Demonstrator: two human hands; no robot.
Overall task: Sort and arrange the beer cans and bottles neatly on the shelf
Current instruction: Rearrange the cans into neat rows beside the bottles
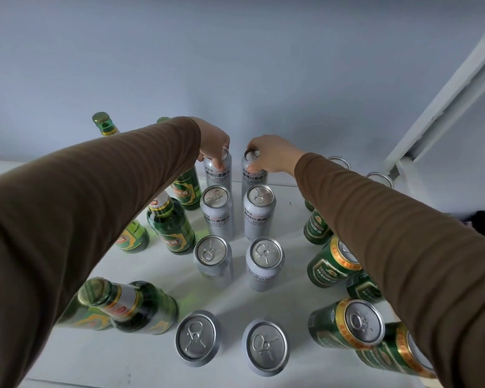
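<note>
While both arms reach to the back of the white shelf (pixel 157 278), each hand grips the top of a silver beer can: the left hand (pixel 214 144) curls its fingers over the rear left silver can (pixel 218 170), and the right hand (pixel 272 156) pinches the rim of the rear right silver can (pixel 253 172). These two head two columns of upright silver cans. Green beer bottles (pixel 170 225) stand to the left, green beer cans (pixel 333 264) to the right, under brown sleeves (pixel 95 197).
</note>
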